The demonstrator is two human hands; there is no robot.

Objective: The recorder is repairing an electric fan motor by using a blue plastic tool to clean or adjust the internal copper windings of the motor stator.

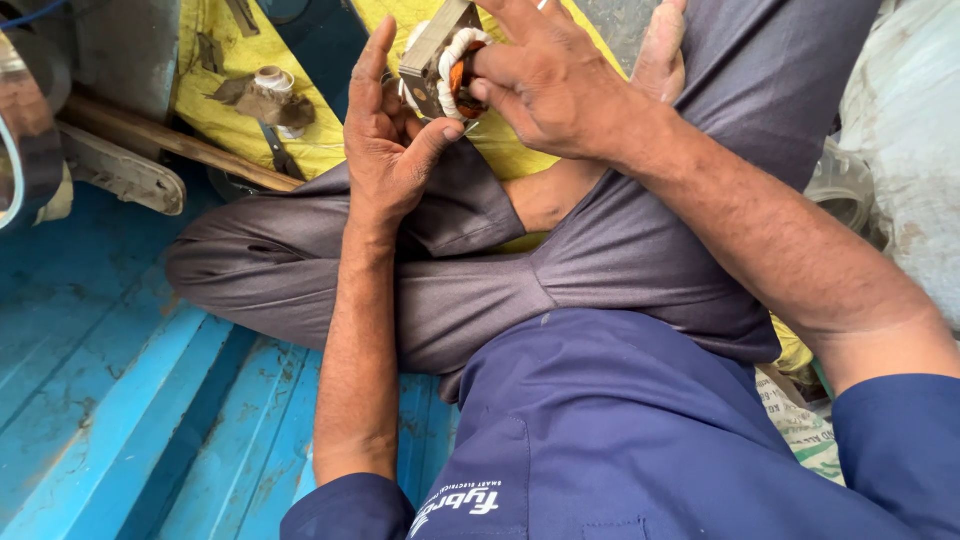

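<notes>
Seated cross-legged on a blue plank floor (120,400), I hold a small motor stator (445,60) — grey metal core, white-bound winding, orange insulation — above my knees. My left hand (390,150) cups it from below, fingers half open, thumb pressed to its lower edge. My right hand (545,80) closes over its top, fingertips pinching the winding. Beyond the left hand, on yellow sacking (215,110), lies a white tape roll (272,80).
</notes>
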